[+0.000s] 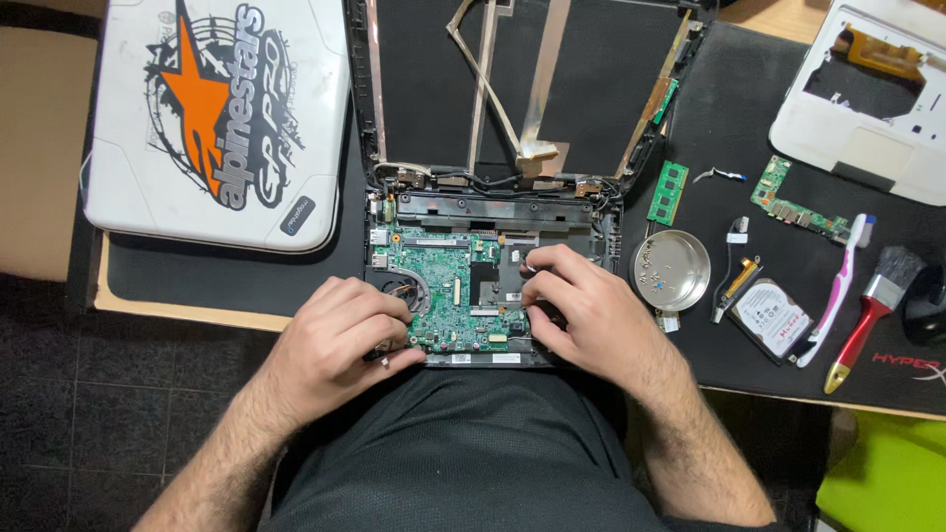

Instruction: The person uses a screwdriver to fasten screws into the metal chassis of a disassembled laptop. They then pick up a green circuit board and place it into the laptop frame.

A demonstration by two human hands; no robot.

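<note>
Nearest, my two hands rest on one green circuit board (448,291) in the opened laptop base: left hand (340,340) curled at its near-left corner, grip unclear; right hand (581,305) pinching at its right edge. Right of the board: one round metal dish (680,258), one hard drive (774,317), one toothbrush (838,291), one red-handled brush (872,310).

Both forearms reach forward, close together. The left hand (340,340) is curled knuckles-up; the right hand (581,310) is arched, fingertips (532,266) pinched downward.
</note>
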